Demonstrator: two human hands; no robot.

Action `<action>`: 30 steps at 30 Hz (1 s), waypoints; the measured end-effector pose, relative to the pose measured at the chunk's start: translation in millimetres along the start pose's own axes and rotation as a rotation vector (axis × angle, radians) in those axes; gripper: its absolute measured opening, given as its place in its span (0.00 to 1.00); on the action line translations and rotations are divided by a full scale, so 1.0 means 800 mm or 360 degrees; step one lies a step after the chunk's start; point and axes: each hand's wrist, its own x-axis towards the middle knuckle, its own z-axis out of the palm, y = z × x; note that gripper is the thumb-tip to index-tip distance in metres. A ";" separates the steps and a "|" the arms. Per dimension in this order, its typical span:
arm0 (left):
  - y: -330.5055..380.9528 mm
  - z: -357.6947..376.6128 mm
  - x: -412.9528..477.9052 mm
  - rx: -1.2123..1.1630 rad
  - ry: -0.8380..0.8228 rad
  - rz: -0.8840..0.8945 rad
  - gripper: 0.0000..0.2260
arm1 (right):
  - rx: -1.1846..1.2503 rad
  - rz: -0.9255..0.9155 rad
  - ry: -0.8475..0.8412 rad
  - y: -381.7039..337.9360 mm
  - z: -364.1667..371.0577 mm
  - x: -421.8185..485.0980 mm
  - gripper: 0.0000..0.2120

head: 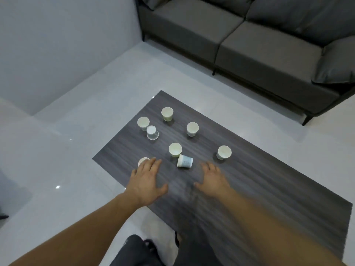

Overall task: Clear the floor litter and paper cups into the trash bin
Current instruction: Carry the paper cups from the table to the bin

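Fingers point(153, 162) outspread, left hand point(147, 182), right hand point(213, 180) above table point(269, 181) among paper cups point(184, 161)

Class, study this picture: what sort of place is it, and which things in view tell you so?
Probably a living room or lounge: a dark grey cushioned sofa, a low wood-grain table before it on a glossy pale floor, and paper cups scattered on the table.
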 end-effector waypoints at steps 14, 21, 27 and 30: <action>-0.031 0.126 0.177 -0.0393 -0.0113 -0.0039 0.36 | -0.0094 -0.0111 -0.0226 0.021 0.090 0.237 0.43; -0.043 0.155 0.200 -0.0547 -0.0207 -0.0051 0.35 | -0.0143 -0.0124 -0.0122 0.031 0.143 0.266 0.33; -0.020 0.146 0.208 -0.0714 -0.0294 -0.0047 0.34 | 0.0426 -0.0269 -0.0160 0.042 0.133 0.204 0.35; -0.002 0.142 0.216 -0.0823 -0.0364 -0.0038 0.33 | 0.0619 -0.0365 -0.0018 0.046 0.113 0.185 0.36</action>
